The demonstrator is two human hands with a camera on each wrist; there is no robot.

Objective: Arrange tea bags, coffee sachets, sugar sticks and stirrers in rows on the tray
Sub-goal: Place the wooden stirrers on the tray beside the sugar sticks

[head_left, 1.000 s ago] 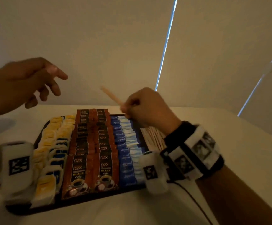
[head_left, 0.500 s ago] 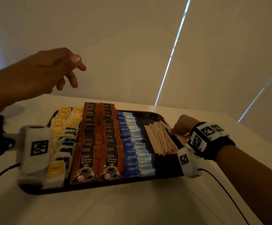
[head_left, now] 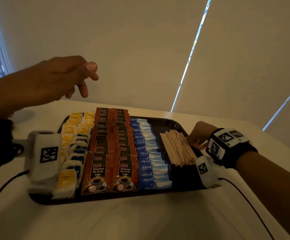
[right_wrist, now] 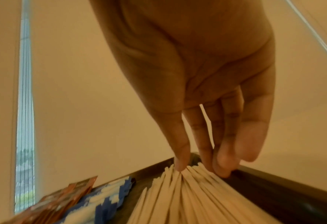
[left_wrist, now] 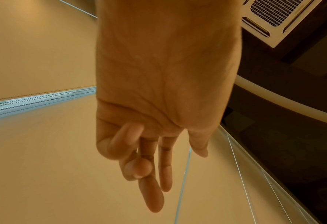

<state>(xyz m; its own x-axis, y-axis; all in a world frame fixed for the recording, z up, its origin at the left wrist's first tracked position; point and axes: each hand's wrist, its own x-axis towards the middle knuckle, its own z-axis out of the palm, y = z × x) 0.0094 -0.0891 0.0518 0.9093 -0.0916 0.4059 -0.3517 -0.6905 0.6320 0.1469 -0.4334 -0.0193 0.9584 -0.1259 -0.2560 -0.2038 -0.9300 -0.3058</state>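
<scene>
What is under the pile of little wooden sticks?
The wooden sticks lie on the dark tray, beside the blue sugar sticks. The right hand touches their far ends. Whether anything else lies beneath the pile is hidden by the sticks themselves.

tray (head_left: 177, 122): dark, on table | tea bags (head_left: 75, 135) left | coffee (head_left: 113, 144) | sugar (head_left: 146, 153) | stirrers (head_left: 175, 148) right, fanned pile
</scene>
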